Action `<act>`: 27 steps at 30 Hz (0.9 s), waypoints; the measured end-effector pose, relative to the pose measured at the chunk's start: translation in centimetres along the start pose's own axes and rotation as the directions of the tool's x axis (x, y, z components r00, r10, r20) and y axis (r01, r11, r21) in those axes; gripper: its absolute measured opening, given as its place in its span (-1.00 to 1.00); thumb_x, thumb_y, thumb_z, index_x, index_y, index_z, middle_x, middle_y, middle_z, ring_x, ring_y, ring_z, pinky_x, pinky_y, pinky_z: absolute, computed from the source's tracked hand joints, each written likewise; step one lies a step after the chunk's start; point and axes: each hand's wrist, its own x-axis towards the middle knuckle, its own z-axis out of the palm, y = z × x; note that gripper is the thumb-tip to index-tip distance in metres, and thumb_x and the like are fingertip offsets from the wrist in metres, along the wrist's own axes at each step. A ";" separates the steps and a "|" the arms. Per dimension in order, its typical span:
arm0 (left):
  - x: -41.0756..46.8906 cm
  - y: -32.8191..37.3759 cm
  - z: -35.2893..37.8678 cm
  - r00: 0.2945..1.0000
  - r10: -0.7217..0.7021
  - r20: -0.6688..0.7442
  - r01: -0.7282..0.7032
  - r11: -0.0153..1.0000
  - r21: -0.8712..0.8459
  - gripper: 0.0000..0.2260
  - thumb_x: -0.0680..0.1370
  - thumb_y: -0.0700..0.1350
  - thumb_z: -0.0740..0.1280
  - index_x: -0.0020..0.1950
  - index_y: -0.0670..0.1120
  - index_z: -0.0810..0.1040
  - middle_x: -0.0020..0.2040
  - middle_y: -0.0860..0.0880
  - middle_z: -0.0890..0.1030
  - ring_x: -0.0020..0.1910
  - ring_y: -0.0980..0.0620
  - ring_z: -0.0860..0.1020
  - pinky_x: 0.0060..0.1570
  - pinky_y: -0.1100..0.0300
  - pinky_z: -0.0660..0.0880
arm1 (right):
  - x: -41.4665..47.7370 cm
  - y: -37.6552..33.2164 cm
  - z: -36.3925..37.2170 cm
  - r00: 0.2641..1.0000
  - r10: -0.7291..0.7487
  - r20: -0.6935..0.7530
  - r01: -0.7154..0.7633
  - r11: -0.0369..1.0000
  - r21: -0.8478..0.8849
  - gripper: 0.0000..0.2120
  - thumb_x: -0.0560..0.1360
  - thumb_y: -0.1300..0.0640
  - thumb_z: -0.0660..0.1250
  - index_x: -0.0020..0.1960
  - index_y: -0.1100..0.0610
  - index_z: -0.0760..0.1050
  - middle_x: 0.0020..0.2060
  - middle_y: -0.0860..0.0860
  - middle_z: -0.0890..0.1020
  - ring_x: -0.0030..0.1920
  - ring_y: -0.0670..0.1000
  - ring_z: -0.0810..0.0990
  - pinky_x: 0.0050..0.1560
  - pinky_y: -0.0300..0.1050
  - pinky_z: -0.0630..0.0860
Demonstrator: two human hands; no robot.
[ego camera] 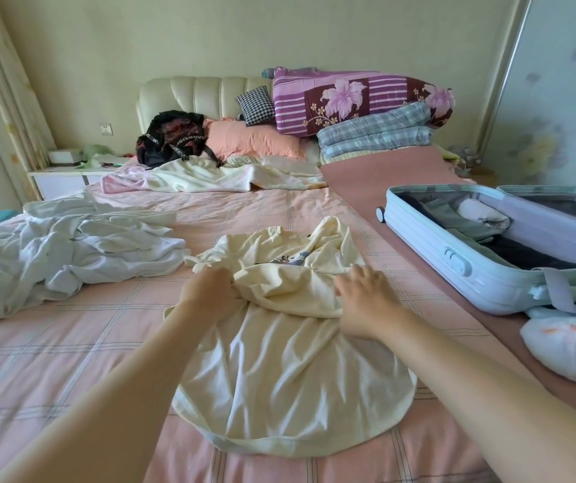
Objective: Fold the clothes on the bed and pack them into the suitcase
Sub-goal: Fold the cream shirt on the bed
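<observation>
A pale yellow T-shirt [279, 371] with a cartoon print lies crumpled on the pink checked bed [70, 350] in front of me. My left hand [209, 289] grips a bunch of its fabric at the shirt's left side. My right hand [366, 298] rests on the shirt's right side, fingers spread over the cloth. A heap of white clothes [63, 252] lies to the left. The light blue suitcase [453, 270] stands open on the right, with grey, dark and white garments inside.
A white bag with orange marks [572, 346] lies near the suitcase's front corner. At the headboard are a black bag [171, 137], pink pillows, a checked cushion and folded quilts [359, 99]. A cream blanket [209, 176] is spread behind the shirt. A white nightstand [67, 176] stands at the left.
</observation>
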 end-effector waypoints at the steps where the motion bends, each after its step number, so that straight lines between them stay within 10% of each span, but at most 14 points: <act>1: -0.3 0.0 -0.1 1.000 0.021 -0.017 -0.023 0.996 -0.090 -0.77 0.53 0.05 0.21 -0.07 -0.09 0.53 0.05 -0.12 0.58 0.05 -0.16 0.53 -0.11 0.10 0.40 | 0.0 -0.9 0.1 0.994 -0.094 -0.060 0.100 0.990 0.098 -0.51 0.43 0.00 0.27 0.34 0.01 0.34 0.29 0.09 0.36 0.33 0.15 0.34 0.33 0.05 0.29; 5: -1.3 0.0 -1.7 0.986 0.095 -0.140 -0.114 0.984 -0.140 -0.82 0.65 -0.07 0.14 0.08 -0.13 0.48 0.04 -0.10 0.46 0.00 -0.18 0.48 -0.10 0.00 0.42 | 0.3 -3.4 0.9 0.983 -0.170 -0.071 0.181 0.962 0.206 -0.61 0.50 0.08 0.25 0.33 0.01 0.46 0.26 0.04 0.48 0.34 0.12 0.42 0.29 -0.02 0.31; 9: -3.0 -0.2 -4.3 0.963 0.178 -0.202 -0.221 0.952 -0.214 -0.86 0.66 -0.06 0.18 0.06 -0.05 0.51 -0.19 -0.04 0.54 -0.30 -0.04 0.46 -0.27 0.09 0.40 | -0.2 -2.3 0.6 0.990 -0.120 -0.080 0.142 0.917 0.373 -0.81 0.47 0.23 0.22 -0.10 0.01 0.57 -0.04 0.06 0.65 0.05 0.16 0.61 0.00 -0.08 0.50; 12: -4.7 -0.1 -6.3 0.947 0.245 0.205 -0.197 0.953 -0.231 -0.87 0.59 0.08 0.31 0.01 0.10 0.63 -0.19 0.12 0.61 -0.30 0.13 0.53 -0.23 0.21 0.47 | -0.6 -1.0 -0.5 0.996 -0.090 -0.020 0.088 0.852 0.516 -0.81 0.38 0.23 0.22 -0.31 -0.02 0.47 -0.14 -0.03 0.63 -0.03 0.05 0.60 -0.03 -0.07 0.54; 14: -6.1 0.2 -7.1 0.781 0.220 0.585 -0.114 0.970 -0.213 -0.84 0.52 0.14 0.42 0.00 0.11 0.68 -0.20 0.20 0.62 -0.29 0.22 0.54 -0.15 0.28 0.47 | -1.5 -0.3 -1.8 0.966 -0.151 0.212 0.009 0.833 0.552 -0.80 0.37 0.27 0.21 -0.33 0.03 0.50 -0.25 -0.05 0.61 -0.12 0.01 0.59 -0.10 -0.15 0.52; 17: -8.0 0.8 -7.7 0.475 0.121 0.872 0.026 0.988 -0.151 -0.79 0.51 0.10 0.46 0.00 -0.01 0.66 -0.18 0.06 0.62 -0.30 0.05 0.59 -0.24 0.18 0.58 | -3.5 0.9 -2.9 0.724 -0.300 0.621 -0.147 0.813 0.564 -0.89 0.43 0.27 0.29 -0.21 0.12 0.54 -0.47 -0.02 0.53 -0.46 -0.05 0.51 -0.48 -0.26 0.43; 19: -8.5 1.2 -7.6 0.451 0.148 0.880 0.013 0.985 -0.172 -0.80 0.53 0.09 0.43 0.00 -0.02 0.67 -0.19 0.04 0.63 -0.26 0.02 0.60 -0.28 0.19 0.59 | -4.8 1.4 -3.3 0.466 -0.360 0.808 -0.326 0.780 0.535 -0.87 0.53 0.18 0.29 -0.17 0.19 0.52 -0.47 -0.02 0.53 -0.55 -0.06 0.45 -0.57 -0.28 0.40; 21: -8.3 1.9 -7.0 0.524 0.239 0.817 -0.053 0.967 -0.249 -0.86 0.55 0.06 0.41 -0.01 0.03 0.68 -0.11 0.02 0.69 -0.16 0.01 0.66 -0.22 0.21 0.58 | -5.5 2.0 -3.5 0.376 -0.421 0.826 -0.409 0.724 0.555 -0.82 0.56 0.07 0.29 -0.08 0.18 0.57 -0.37 -0.04 0.58 -0.49 -0.04 0.48 -0.54 -0.25 0.43; 25: -8.1 5.4 -5.6 0.707 0.426 0.564 -0.263 0.899 -0.350 -0.88 0.49 0.09 0.47 -0.02 0.12 0.63 -0.11 0.14 0.68 -0.12 0.16 0.65 -0.01 0.22 0.52 | -4.8 3.5 -2.2 0.888 -0.209 0.409 -0.209 0.609 0.765 -0.89 0.48 0.13 0.39 -0.11 0.11 0.69 -0.30 -0.01 0.68 -0.33 0.04 0.61 -0.32 -0.12 0.49; 27: -8.7 8.1 -4.8 0.662 0.489 0.568 -0.310 0.869 -0.386 -0.73 0.41 0.15 0.53 0.05 0.15 0.61 -0.05 0.18 0.65 -0.08 0.21 0.60 0.01 0.26 0.50 | -4.9 4.6 -1.6 0.959 -0.157 0.236 -0.066 0.686 0.724 -0.90 0.43 0.12 0.41 -0.24 0.01 0.65 -0.35 -0.10 0.66 -0.33 -0.10 0.58 -0.20 -0.14 0.51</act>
